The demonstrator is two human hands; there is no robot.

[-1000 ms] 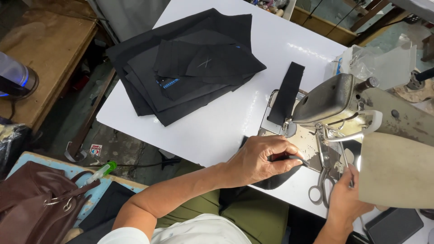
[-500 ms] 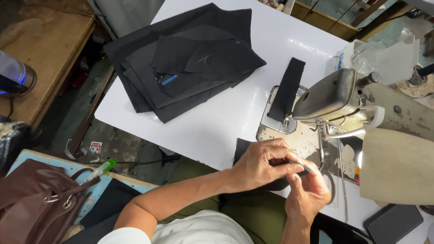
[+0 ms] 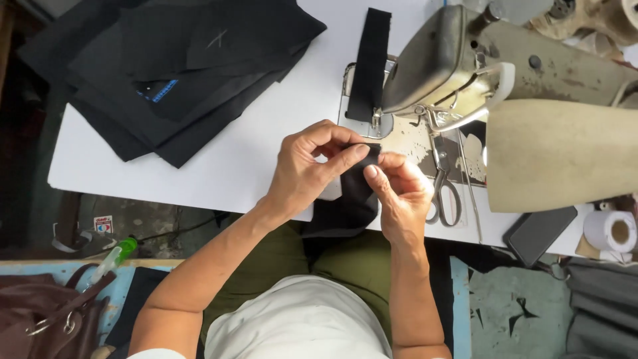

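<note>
Both hands meet at the near edge of the white counter (image 3: 219, 166), right in front of the sewing machine (image 3: 452, 66). The left hand (image 3: 309, 169) pinches the top edge of a small black fabric piece (image 3: 355, 193), thumb and forefinger closed on it. The right hand (image 3: 399, 193) has its grip clamped on the same edge from the other side, thumb on top, so the fingertips of the two hands sit just beside each other. The fabric piece hangs down from the pinch, over the counter's near edge and toward the person's lap; its lower part lies against the olive-green trousers (image 3: 279, 259).

Just beyond the hands, a long black fabric strip (image 3: 369, 63) lies across the sewing machine's metal bed, running under the presser foot (image 3: 376, 119) and away from the person. To the right of the hands, beside the machine's needle area, a pair of scissors (image 3: 444, 183) rests on the counter with its loops toward the person. A dark phone (image 3: 539, 233) lies flat further right, near the counter's corner, and a white roll of tape (image 3: 610, 231) sits just past it.

Well to the left of the sewing machine, a stack of black cut fabric pieces (image 3: 173, 73) covers the far left part of the counter, one with a chalk cross, one with a blue label. Below the counter at far left, a brown handbag (image 3: 46, 319) lies on a blue surface.
</note>
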